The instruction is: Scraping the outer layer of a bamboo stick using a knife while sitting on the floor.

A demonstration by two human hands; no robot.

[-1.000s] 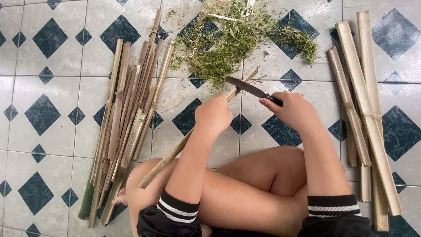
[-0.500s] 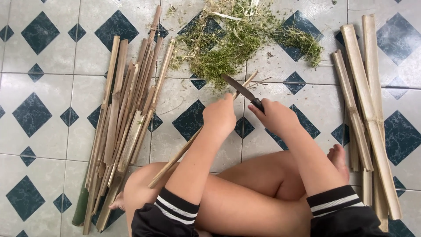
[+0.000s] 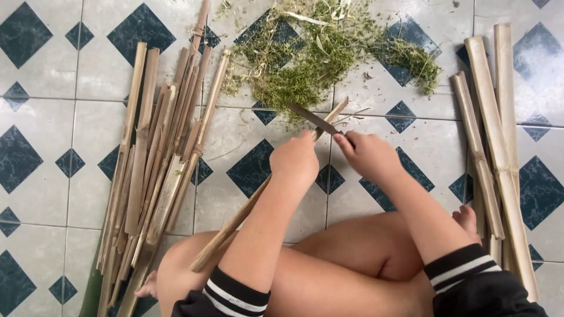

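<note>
Over the last second the left hand (image 3: 295, 159) and the right hand (image 3: 369, 155) drew closer together on the bamboo strip (image 3: 235, 223). A second ago the right hand sat further out toward the right bundle of strips, with the knife (image 3: 314, 119) lying flatter across the strip's far end. The knife then swung round, so that its blade pointed up and left toward the heap of green shavings (image 3: 329, 53), its tip reaching the heap's near edge. The toes (image 3: 467, 218) of one foot came into view beside the right forearm.
</note>
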